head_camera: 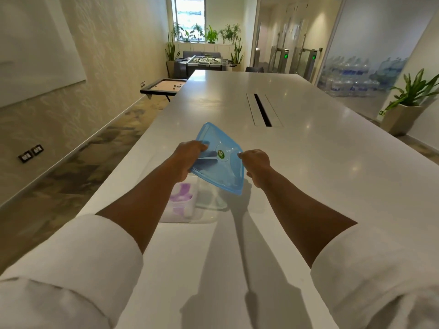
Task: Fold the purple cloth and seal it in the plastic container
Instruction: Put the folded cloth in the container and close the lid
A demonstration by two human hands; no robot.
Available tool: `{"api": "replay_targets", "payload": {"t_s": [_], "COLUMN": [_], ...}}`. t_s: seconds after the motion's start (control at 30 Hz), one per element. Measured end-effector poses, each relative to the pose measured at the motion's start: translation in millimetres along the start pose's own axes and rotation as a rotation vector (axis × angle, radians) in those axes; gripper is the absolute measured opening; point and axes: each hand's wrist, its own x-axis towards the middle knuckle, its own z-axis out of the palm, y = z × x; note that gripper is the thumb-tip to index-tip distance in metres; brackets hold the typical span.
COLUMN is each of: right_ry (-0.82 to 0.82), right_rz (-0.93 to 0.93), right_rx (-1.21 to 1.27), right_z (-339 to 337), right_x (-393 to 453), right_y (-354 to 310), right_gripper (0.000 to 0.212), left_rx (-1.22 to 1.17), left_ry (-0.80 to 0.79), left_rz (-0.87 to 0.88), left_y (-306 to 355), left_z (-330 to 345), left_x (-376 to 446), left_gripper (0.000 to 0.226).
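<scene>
A translucent blue lid with a round green sticker hangs tilted above the table, held by both hands. My left hand grips its left edge and my right hand grips its right edge. Below it, on the white table, stands the clear plastic container, partly hidden by my left forearm and the lid. The folded purple cloth lies inside the container, blurred through its wall.
A long cable slot runs down the table's middle beyond the lid. The table's left edge drops to a patterned floor. A potted plant stands at the right; a game table sits at the far left.
</scene>
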Motion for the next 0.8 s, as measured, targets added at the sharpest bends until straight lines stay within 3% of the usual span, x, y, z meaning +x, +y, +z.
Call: {"api": "replay_targets", "payload": {"t_s": [0.17, 0.3, 0.47, 0.6, 0.8], "right_ry": [-0.052, -0.025, 0.010, 0.036, 0.061], "right_rz": [0.004, -0.031, -0.078, -0.077, -0.038], "right_rx": [0.058, 0.040, -0.045, -0.067, -0.099], "right_z": [20.5, 41.7, 71.2, 95.1, 117.4], "right_x": [-4.8, -11.6, -25.6, -35.0, -44.0], "right_y": [-3.1, -8.0, -10.0, -7.6, -4.3], "right_gripper": [0.039, 0.018, 0.024, 0.021, 0.034], "left_rx": [0.021, 0.081, 0.405, 0.485, 0.658], "left_ry": [0.033, 0.157, 0.417, 0.521, 0.603], "left_rz": [0.012, 0.012, 0.015, 0.026, 0.137], "left_y": [1.3, 7.2, 4.2, -5.4, -20.1], "left_z": [-25.9, -48.9, -84.9, -105.8, -114.9], "left_x": [-1.6, -5.2, -1.5, -4.7, -13.4], "left_gripper": [0.013, 0.022, 0.034, 0.040, 0.051]}}
